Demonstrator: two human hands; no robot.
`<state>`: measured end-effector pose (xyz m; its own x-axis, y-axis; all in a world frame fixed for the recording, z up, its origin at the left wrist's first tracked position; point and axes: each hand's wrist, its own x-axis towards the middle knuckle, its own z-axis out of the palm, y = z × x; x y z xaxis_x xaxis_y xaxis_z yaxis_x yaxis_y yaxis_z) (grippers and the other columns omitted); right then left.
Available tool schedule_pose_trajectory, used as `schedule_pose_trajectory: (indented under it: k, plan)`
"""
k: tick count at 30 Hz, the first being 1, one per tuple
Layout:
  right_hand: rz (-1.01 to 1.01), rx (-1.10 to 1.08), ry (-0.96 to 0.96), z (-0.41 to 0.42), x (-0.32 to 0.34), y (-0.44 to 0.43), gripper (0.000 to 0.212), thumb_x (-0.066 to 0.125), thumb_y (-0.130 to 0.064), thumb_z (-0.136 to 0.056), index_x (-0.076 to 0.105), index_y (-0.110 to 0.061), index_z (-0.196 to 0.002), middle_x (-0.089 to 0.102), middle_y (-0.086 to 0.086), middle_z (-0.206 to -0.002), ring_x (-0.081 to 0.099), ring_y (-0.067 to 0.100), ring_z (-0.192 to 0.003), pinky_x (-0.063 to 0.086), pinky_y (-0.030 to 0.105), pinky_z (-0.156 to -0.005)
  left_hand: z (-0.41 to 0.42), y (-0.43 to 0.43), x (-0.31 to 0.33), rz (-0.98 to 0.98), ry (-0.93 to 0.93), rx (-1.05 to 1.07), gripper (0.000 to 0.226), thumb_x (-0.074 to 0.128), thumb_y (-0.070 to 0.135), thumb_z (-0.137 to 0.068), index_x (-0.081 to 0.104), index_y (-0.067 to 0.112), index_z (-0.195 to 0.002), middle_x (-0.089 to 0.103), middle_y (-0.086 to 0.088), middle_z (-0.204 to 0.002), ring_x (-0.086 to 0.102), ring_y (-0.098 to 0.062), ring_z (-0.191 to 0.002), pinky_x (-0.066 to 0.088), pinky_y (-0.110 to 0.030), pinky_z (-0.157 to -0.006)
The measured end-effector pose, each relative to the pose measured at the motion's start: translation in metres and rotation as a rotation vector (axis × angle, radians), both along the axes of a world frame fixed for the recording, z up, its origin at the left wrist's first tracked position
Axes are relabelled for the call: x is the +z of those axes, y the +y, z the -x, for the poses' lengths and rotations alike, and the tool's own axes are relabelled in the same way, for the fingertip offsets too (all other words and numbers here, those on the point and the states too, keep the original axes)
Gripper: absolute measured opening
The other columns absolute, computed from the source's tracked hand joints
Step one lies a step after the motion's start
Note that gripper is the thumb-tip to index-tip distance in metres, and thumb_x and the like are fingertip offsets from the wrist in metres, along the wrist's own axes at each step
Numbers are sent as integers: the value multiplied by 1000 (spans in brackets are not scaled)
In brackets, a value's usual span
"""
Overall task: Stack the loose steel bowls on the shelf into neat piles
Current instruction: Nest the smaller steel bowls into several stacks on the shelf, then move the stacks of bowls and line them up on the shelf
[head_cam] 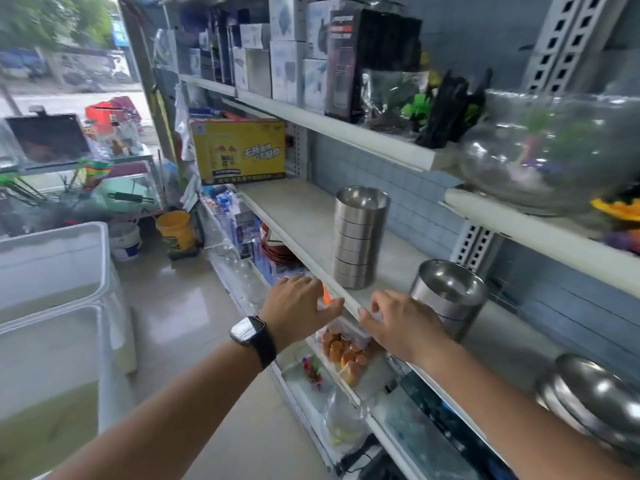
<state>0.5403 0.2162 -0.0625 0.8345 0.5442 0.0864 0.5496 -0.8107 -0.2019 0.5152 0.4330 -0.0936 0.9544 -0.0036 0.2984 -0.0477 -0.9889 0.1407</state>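
A tall stack of steel bowls is set near the front edge of the middle shelf, and a shorter stack is placed to its right, with bare board left between them. More bare board is seen back to a yellow carton. Further right, overturned bowls are piled at the lip. The left hand, fingers spread and empty, is held just before the shelf edge. The right hand, loosely bent and empty, is laid at the edge beside the shorter stack; contact cannot be told. Headroom is limited by the shelf above, where a glass fishbowl is kept.
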Motion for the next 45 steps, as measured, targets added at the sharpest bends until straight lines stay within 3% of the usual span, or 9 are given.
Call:
schedule_pose_trajectory:
  k: [4, 8, 15, 20, 23, 31, 36, 45]
  plan:
    - [43, 2, -9, -35, -15, 23, 39, 33, -60, -99, 47, -23, -97, 62, 4, -106, 57, 24, -93, 40, 34, -74, -17, 33, -7, -54, 29, 70, 65, 33, 75, -91, 67, 20, -94, 67, 7, -84, 63, -15, -79, 50, -33, -85]
    - [46, -8, -18, -66, -20, 41, 42, 33, -61, -99, 50, -23, -97, 61, 1, -104, 53, 20, -87, 44, 34, -74, -35, 57, -5, -66, 26, 118, 74, 22, 82, -86, 68, 24, -95, 67, 10, -83, 63, -12, -77, 51, -30, -82]
    - [55, -7, -41, -98, -23, 66, 40, 33, -62, -98, 48, -25, -98, 62, 2, -105, 51, 20, -84, 40, 33, -70, -73, 85, -5, -115, 54, 141, 73, 24, 80, -86, 69, 21, -90, 69, 6, -79, 65, -14, -75, 53, -32, -81]
    - [75, -85, -61, -121, -15, 76, 47, 35, -62, -97, 55, -19, -108, 62, 4, -111, 58, 22, -98, 48, 37, -81, -112, 95, -1, -106, -3, 51, 84, 13, 83, -82, 69, 20, -86, 70, 5, -78, 64, -16, -71, 53, -34, -74]
    - [80, -165, -52, -133, -12, 82, 44, 35, -61, -97, 53, -21, -104, 63, 3, -112, 58, 22, -102, 46, 36, -83, -139, 107, -5, -111, -14, -27, 90, 5, 86, -80, 69, 23, -89, 70, 6, -82, 64, -15, -77, 52, -33, -72]
    - [105, -431, -30, -143, -3, 105, 41, 37, -62, -98, 46, -22, -97, 63, 3, -108, 50, 19, -87, 40, 33, -74, -203, 139, -8, -92, -5, -246, 68, 31, 81, -89, 68, 25, -100, 68, 12, -86, 62, -8, -79, 46, -25, -75]
    - [133, -561, -29, -143, -7, 110, 50, 34, -67, -96, 51, -20, -99, 63, 3, -104, 56, 21, -89, 50, 36, -77, -230, 147, -11, -92, 18, -390, 70, 31, 82, -88, 68, 23, -100, 66, 11, -84, 59, -7, -77, 46, -25, -77]
    - [186, -621, -28, -153, -16, 102, 65, 27, -77, -92, 55, -19, -100, 63, 1, -102, 58, 22, -90, 51, 36, -74, -251, 139, -15, -83, 56, -429, 97, 10, 95, -75, 68, 22, -102, 70, 10, -92, 60, -7, -78, 45, -22, -78]
